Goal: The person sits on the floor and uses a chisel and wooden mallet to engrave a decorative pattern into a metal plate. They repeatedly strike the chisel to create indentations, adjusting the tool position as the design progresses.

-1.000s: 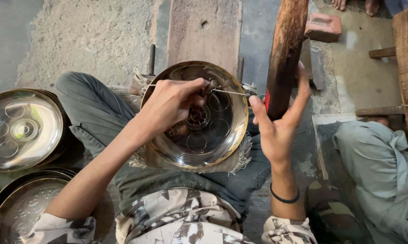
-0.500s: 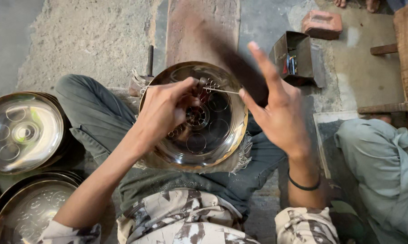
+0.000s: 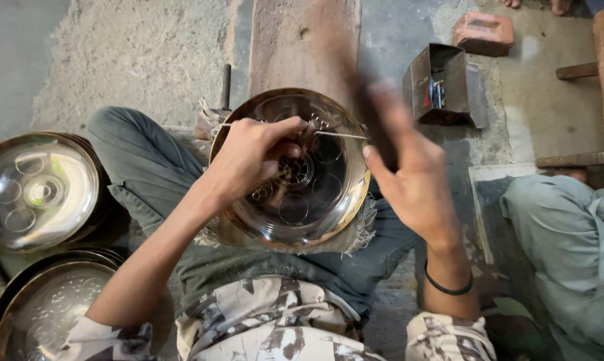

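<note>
A round shiny metal plate [image 3: 295,214] with stamped circles rests on my lap over a frayed cloth. My left hand [image 3: 252,157] lies over the plate's upper left and is shut on a thin metal rod [image 3: 339,136] that reaches across towards the right rim. My right hand [image 3: 409,180] is at the plate's right edge, shut on a dark wooden stick [image 3: 362,100]; stick and fingers are blurred by motion.
Two more round metal plates lie at the left, one [image 3: 38,190] above the other [image 3: 48,304]. A wooden plank [image 3: 302,40] runs ahead. An open metal box [image 3: 439,83] with small tools and a brick [image 3: 482,32] sit at the upper right. Another person's cloth-covered leg [image 3: 569,247] is on the right.
My right hand has swung the wooden stick down from upright towards the plate's right rim. The left hand and rod have stayed on the plate.
</note>
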Motion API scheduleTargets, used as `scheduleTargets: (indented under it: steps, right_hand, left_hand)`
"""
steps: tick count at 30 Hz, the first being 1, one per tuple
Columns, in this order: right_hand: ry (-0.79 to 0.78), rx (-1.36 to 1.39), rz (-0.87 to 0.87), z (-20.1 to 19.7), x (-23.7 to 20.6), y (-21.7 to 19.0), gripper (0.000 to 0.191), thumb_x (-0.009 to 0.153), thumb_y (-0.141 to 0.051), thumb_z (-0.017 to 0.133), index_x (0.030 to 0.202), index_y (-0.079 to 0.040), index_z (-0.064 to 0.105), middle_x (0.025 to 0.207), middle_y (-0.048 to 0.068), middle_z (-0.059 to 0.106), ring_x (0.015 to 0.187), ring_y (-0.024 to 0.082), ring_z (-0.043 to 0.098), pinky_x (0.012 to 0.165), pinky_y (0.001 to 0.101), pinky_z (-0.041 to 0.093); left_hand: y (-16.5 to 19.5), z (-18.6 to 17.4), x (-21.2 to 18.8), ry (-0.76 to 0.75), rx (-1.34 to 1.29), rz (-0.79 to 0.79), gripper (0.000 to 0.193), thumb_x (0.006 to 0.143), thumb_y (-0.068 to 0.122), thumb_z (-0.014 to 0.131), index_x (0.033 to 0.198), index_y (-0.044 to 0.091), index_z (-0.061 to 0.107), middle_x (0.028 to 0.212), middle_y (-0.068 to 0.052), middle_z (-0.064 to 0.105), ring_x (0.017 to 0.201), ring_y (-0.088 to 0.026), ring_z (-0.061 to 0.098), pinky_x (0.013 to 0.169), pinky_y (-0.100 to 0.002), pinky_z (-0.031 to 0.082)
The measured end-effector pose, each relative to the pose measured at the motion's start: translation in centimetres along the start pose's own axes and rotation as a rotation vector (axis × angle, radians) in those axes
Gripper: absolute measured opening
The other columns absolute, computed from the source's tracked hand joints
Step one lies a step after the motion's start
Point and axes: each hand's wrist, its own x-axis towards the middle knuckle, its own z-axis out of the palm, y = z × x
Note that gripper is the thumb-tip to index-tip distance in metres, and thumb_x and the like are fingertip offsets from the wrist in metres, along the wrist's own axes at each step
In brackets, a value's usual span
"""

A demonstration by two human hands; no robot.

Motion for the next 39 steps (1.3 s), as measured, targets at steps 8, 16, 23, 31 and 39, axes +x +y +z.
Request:
scheduleTargets:
  steps: [8, 16, 23, 31, 39]
  right_hand:
    - [0.184, 0.044, -0.156, 0.4, 1.2, -1.0, 0.055, 0.103, -0.021, 0.076, 0.149, -0.03, 0.049, 0.125, 0.008, 0.067, 0.097, 0.029, 0.073, 0.084, 0.0354, 0.061]
    - [-0.147, -0.29, -0.149, -1.7, 3.6, -2.0, 0.078, 0.089, -0.021, 0.08, 0.159, -0.032, 0.046, 0.087, 0.006, 0.07, 0.067, 0.026, 0.071, 0.062, 0.0395, 0.055]
    - [0.108, 0.077, -0.084, -1.6, 3.6, -3.1, 0.073, 0.107, -0.014, 0.066, 0.163, -0.04, 0.029, 0.128, 0.007, 0.063, 0.097, 0.02, 0.07, 0.085, 0.0303, 0.06]
    - [0.179, 0.292, -0.033, -0.6, -2.5, -1.5, 0.072, 0.089, -0.008, 0.085, 0.152, -0.014, 0.051, 0.124, 0.018, 0.072, 0.104, 0.026, 0.075, 0.083, 0.0339, 0.06]
    - [0.549, 0.882, 0.55, 8.1, -9.0, -0.2, 0.068, 0.093, -0.003, 0.08, 0.152, -0.002, 0.045, 0.092, 0.0, 0.058, 0.07, 0.007, 0.055, 0.063, 0.0225, 0.048]
  left_hand:
    - [0.8, 0.5, -0.6, 0.096, 0.099, 0.043, 0.051, 0.074, -0.009, 0.068, 0.123, 0.005, 0.067, 0.091, -0.013, 0.077, 0.08, -0.03, 0.076, 0.068, -0.039, 0.058]
    - [1.0, 1.5, -1.8, 0.295, 0.045, -0.088, 0.047, 0.079, -0.014, 0.063, 0.122, 0.005, 0.066, 0.092, -0.012, 0.078, 0.086, -0.026, 0.078, 0.07, -0.034, 0.059]
    - [1.3, 3.6, -3.6, 0.506, 0.024, -0.156, 0.042, 0.085, -0.014, 0.062, 0.123, 0.002, 0.063, 0.097, -0.014, 0.077, 0.091, -0.022, 0.08, 0.073, -0.033, 0.061]
    - [1.7, 1.2, -3.1, 0.438, -0.252, -0.136, 0.034, 0.097, -0.008, 0.066, 0.129, 0.003, 0.061, 0.106, -0.009, 0.079, 0.099, -0.018, 0.08, 0.083, -0.029, 0.063]
    - [1.8, -0.6, -0.3, 0.011, -0.229, 0.007, 0.036, 0.086, -0.005, 0.072, 0.12, 0.001, 0.062, 0.099, -0.007, 0.08, 0.092, -0.015, 0.08, 0.079, -0.027, 0.062]
